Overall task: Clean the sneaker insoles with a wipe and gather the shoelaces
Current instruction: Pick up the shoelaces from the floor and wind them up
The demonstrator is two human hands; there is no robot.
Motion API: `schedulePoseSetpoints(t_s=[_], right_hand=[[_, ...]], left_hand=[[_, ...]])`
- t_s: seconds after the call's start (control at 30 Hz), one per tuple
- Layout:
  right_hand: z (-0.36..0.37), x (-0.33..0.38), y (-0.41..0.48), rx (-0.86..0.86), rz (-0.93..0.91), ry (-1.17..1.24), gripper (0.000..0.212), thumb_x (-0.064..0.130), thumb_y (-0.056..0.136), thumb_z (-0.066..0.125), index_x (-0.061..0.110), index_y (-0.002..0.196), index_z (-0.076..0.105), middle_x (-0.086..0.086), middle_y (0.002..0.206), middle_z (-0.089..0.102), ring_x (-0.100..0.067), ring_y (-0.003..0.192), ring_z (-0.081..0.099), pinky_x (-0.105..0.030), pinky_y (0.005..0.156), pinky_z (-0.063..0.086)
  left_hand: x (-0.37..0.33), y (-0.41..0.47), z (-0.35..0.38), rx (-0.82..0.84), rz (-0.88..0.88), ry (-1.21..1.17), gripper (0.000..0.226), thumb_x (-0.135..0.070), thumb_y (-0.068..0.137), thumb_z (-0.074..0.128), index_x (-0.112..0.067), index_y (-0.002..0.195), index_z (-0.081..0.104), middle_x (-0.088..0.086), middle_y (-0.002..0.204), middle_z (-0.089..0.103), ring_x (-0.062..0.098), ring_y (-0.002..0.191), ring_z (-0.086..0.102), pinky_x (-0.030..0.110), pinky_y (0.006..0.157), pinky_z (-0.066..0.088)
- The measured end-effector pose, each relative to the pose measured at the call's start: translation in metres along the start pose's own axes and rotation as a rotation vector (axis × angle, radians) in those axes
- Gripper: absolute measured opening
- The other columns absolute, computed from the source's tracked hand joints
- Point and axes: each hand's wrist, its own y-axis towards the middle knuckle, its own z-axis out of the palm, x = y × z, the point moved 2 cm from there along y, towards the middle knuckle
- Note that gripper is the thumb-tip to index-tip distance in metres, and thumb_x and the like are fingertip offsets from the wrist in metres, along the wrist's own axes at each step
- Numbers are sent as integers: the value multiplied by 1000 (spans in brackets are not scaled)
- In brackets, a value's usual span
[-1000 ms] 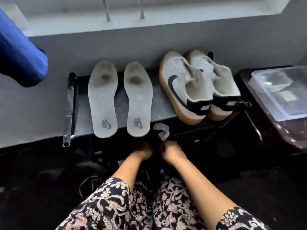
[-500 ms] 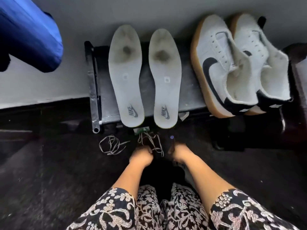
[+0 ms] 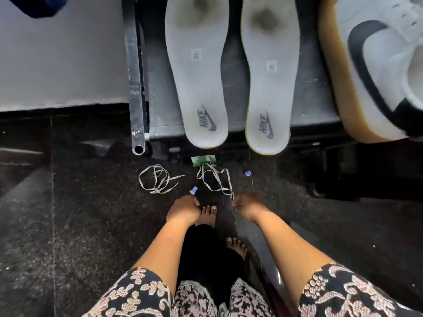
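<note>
Two grey, stained insoles, the left one and the right one, lie side by side on a dark low rack. Below them on the floor are a coiled shoelace, a second loose shoelace and a green wipe packet. My left hand is curled into a fist, with a small blue-and-white object sticking out at its top. My right hand is curled too, pinching the near end of the loose shoelace.
A white sneaker with a black swoosh and gum sole stands on the rack at the right. A metal tube runs along the rack's left side. A small blue cap lies on the dark floor. My bare feet are between my hands.
The view has dropped and closed in on the floor and insoles. Both hands stay low near the laces. The blue-and-white object now shows at my left fist.
</note>
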Motion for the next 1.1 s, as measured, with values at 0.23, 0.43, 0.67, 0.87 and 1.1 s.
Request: schedulePoseSetpoints(t_s=[0.23,0.43,0.67,0.87,1.1], right_hand=[[53,-29,44,15,-79,-21,24,7,86,49,20,99,66,-8,117,64,-25,110,59,-25,91,44],[86,-65,95,-73,-123,-84,20,9,77,55,13,93,67,-18,104,67,-34,100,63,-35,83,50],[97,-74,181,-164,-70,-280,30,23,85,57,17,115,59,-14,123,56,-36,115,54,-42,94,48],[80,-84,215,-409,45,-345,53,13,85,59,21,134,41,-11,143,30,-36,127,37,-47,96,43],[43,-101,237,-541,81,-314,44,3,88,51,22,128,49,-7,144,26,-36,121,38,-45,91,47]], left_hand=[[29,25,40,-39,39,-43,25,-20,86,49,-28,104,65,4,119,65,25,110,61,31,92,47],[43,70,94,12,118,12,22,-24,85,48,-24,97,67,8,115,66,31,110,60,33,91,46],[50,148,131,25,185,157,27,-23,88,51,-22,113,63,7,120,62,28,112,58,32,93,47],[70,194,146,104,224,191,13,-25,79,42,-33,87,48,5,112,64,24,99,61,34,88,49],[60,198,147,-50,239,151,25,-18,91,49,-20,112,63,4,112,65,25,104,60,35,90,49]])
